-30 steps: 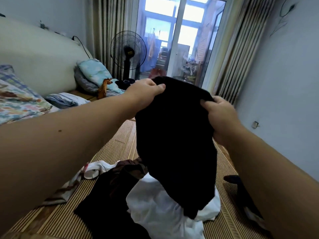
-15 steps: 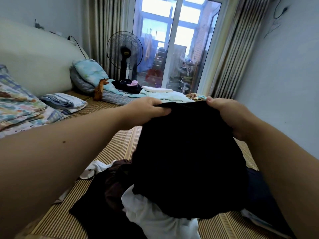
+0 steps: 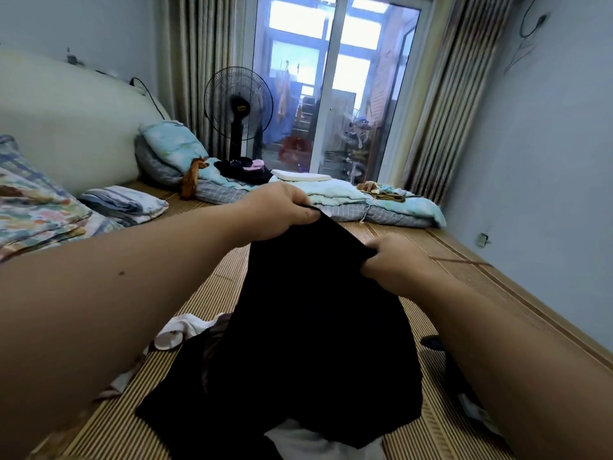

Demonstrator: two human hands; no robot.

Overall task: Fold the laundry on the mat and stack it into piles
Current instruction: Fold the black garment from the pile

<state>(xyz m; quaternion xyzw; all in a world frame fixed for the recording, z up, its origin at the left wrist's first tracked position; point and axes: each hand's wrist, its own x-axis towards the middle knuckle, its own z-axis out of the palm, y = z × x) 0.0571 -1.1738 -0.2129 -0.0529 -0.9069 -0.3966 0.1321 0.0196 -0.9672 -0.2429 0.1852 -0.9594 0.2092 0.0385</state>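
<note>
Across the lower half of the frame runs the striped woven mat, reaching back to the far wall of the room. Over its middle hangs a black garment, held up by its top edge in the centre of the frame; it widens as it falls, and its lower hem drapes onto a heap of dark laundry at lower centre, with a white garment showing under the hem at the bottom edge. At upper centre stands a sliding glass door between striped curtains. Below it, along the far end of the mat, lies pale blue and grey folded bedding, with a standing fan to the left of the door. The left hand pinches the garment's top edge just left of centre, fingers curled over the cloth. The right hand, lower and right of centre, grips the same edge in a closed fist. A small crumpled white piece lies on the mat at lower left, touching the dark heap.
</note>
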